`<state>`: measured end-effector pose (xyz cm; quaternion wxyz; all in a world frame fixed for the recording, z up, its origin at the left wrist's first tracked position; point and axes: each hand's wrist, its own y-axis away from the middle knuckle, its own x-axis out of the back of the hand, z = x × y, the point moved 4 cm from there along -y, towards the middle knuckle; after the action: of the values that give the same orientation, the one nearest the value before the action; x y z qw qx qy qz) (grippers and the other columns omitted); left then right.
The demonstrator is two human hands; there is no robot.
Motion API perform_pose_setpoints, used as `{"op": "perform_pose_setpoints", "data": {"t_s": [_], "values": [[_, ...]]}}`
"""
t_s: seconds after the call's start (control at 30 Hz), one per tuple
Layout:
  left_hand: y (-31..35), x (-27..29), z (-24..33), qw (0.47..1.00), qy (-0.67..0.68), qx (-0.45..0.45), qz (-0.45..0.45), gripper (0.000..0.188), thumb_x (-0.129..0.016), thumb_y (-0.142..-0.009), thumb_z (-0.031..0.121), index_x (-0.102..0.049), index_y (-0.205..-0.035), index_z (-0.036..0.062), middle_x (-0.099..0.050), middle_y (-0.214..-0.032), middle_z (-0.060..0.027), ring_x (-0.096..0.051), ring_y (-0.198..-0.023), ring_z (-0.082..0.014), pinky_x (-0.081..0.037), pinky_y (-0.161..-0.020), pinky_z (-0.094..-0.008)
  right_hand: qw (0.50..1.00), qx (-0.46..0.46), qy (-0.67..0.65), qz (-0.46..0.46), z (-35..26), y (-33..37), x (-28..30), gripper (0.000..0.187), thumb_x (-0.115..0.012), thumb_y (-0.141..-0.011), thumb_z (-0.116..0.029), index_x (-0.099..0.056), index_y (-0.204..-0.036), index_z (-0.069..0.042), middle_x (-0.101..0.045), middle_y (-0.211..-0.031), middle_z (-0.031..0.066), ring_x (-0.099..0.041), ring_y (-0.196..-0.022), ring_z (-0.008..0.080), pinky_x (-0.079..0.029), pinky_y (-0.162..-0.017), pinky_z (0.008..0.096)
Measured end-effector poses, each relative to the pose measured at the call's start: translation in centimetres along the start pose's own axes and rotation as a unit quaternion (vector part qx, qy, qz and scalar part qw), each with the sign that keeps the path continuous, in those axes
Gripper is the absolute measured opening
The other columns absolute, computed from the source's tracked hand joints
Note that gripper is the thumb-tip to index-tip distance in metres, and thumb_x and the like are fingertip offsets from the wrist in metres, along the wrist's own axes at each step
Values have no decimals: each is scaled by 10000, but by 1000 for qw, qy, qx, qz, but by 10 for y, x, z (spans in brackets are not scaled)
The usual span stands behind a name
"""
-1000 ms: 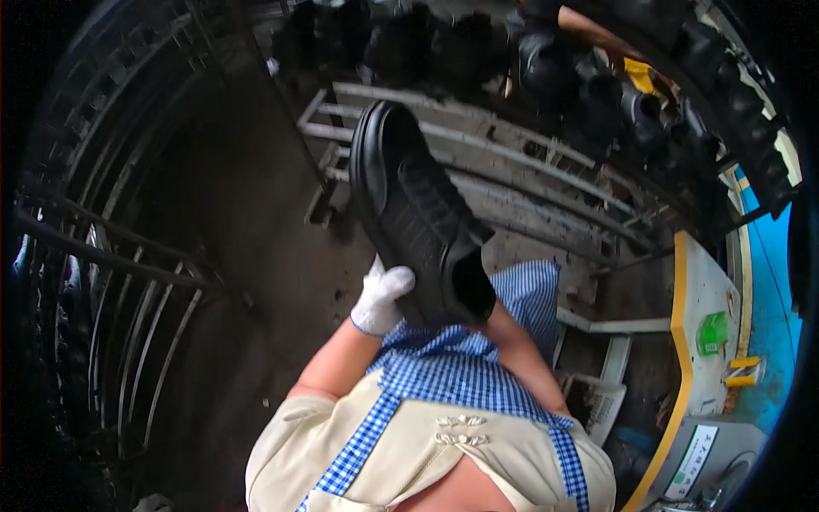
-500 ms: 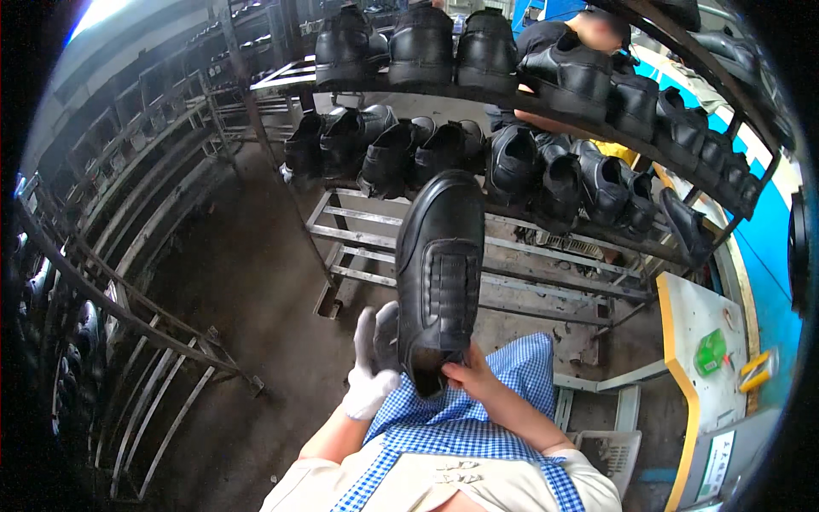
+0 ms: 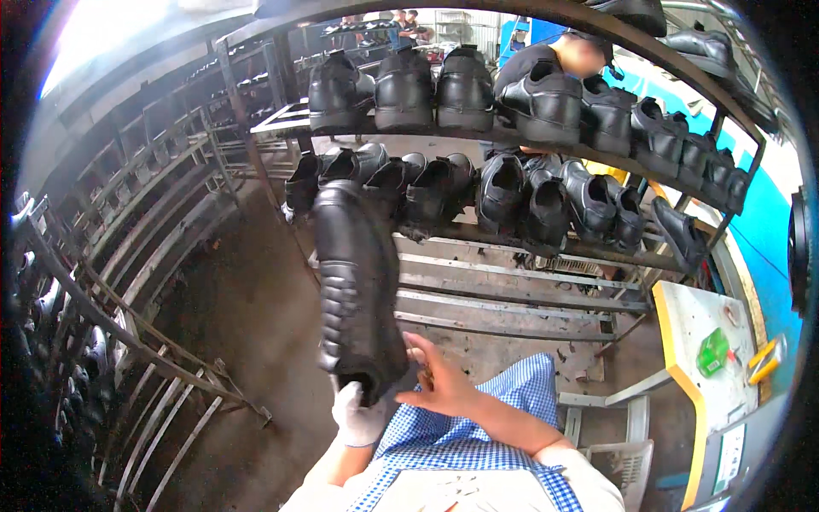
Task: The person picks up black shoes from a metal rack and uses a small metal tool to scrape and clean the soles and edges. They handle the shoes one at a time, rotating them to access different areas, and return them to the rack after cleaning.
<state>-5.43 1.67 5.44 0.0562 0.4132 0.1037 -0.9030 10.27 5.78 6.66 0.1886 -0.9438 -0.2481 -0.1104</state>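
A black leather shoe (image 3: 357, 273) is held up in front of me, toe pointing away and its opening toward me. My left hand (image 3: 357, 416), in a white glove, is closed on the heel end at the shoe's collar, and some of its fingers are hidden by the shoe. Bare, my right hand (image 3: 437, 381) is beside the heel on the right, its fingers apart and curved. Whether a fingertip still touches the shoe I cannot tell. The shoe is slightly blurred.
Ahead stands a metal rack (image 3: 512, 294) whose upper two shelves carry rows of black shoes (image 3: 465, 90). Another rack (image 3: 136, 350) is at the left. To the right is a yellow-edged table (image 3: 682, 316) bearing a green object (image 3: 712, 352). Behind the rack a person (image 3: 533, 64) bends down.
The shoe has moved left and turned so its side shows more. My left hand has taken hold of its heel, while my right hand has let go of the collar and spread its fingers.
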Motion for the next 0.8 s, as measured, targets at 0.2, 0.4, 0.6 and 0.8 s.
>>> {"op": "perform_pose_setpoints", "data": {"t_s": [0.2, 0.4, 0.6, 0.8], "values": [[-72, 22, 91, 995, -15, -93, 12, 585, -496, -917, 346, -427, -1426, 68, -517, -1368, -102, -511, -1247, -275, -428, -1034, -451, 993, 21, -106, 47, 34, 28, 9, 836, -791, -823, -172, -289, -1490, -139, -652, -1181, 59, -338, -530, -15, -348, -507, 160], [-198, -25, 186, 983, -152, -96, -33, 495, -519, -944, 392, -524, -1331, 83, -612, -1268, -96, -592, -1152, -248, -479, -940, -492, 983, -63, -130, 111, 65, 65, 19, 717, -761, -842, -113, -374, -1445, -137, -682, -1046, 55, -389, -545, -21, -376, -525, 156], [-293, -78, 230, 975, -217, -41, -40, 537, -574, -941, 459, -497, -1328, 94, -553, -1325, -117, -579, -1160, -256, -495, -944, -504, 974, -129, -139, 123, 72, 80, 22, 580, -731, -876, -126, -450, -1381, -86, -675, -1019, 52, -465, -589, 0, -413, -565, 171], [-343, -85, 234, 877, -392, -256, 108, 801, -687, -841, 537, -429, -1424, 51, -534, -1305, -184, -531, -1206, -273, -433, -1023, -415, 960, -179, -167, 136, 83, 91, 30, 479, -698, -908, -131, -483, -1331, -66, -663, -999, 40, -585, -734, 52, -474, -670, 202]]}}
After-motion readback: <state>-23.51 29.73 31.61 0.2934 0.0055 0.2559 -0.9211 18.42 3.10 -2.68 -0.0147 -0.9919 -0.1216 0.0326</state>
